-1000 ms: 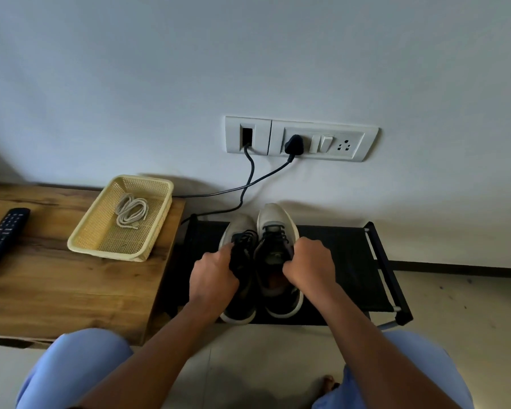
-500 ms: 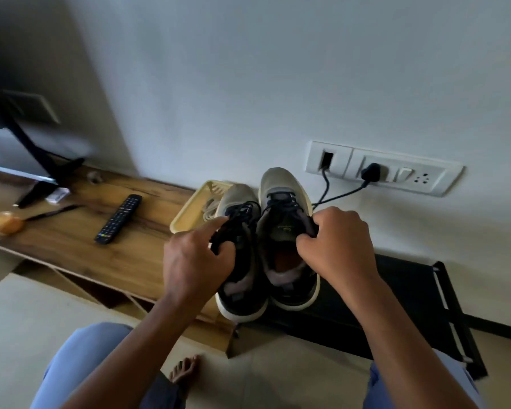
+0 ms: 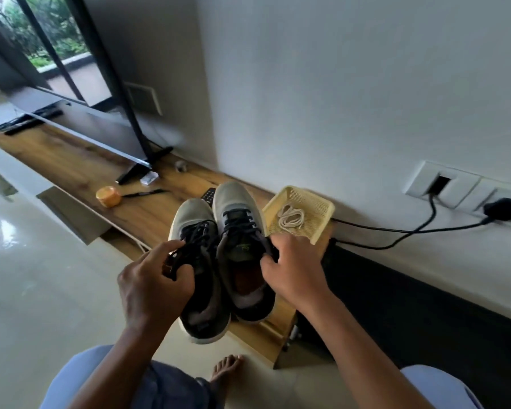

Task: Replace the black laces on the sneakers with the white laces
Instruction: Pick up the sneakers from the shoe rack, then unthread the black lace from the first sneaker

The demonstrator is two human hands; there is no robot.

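Note:
Two grey sneakers with black laces hang in the air over the near end of the wooden shelf point(image 3: 80, 169). My left hand point(image 3: 152, 286) grips the left sneaker point(image 3: 198, 231) at its tongue and laces. My right hand point(image 3: 292, 268) grips the right sneaker point(image 3: 236, 214) at its collar on the right side. The black laces point(image 3: 236, 222) are threaded in both shoes. A bundle of white laces point(image 3: 291, 217) lies in the yellow mesh basket point(image 3: 316, 202), just right of the shoes' toes.
A black remote point(image 3: 208, 193) peeks out behind the shoes. An orange round object point(image 3: 108, 196), a pen and a TV stand point(image 3: 139, 169) sit farther left on the shelf. A black rack point(image 3: 396, 290) stands at right, below black cables point(image 3: 396, 231) and a wall socket point(image 3: 460, 187). My bare foot point(image 3: 226, 369) rests on the floor.
Both hands lifted the sneakers off the black rack and carried them left, over the wooden shelf. My view swung left, so the basket now lies to the right of the shoes.

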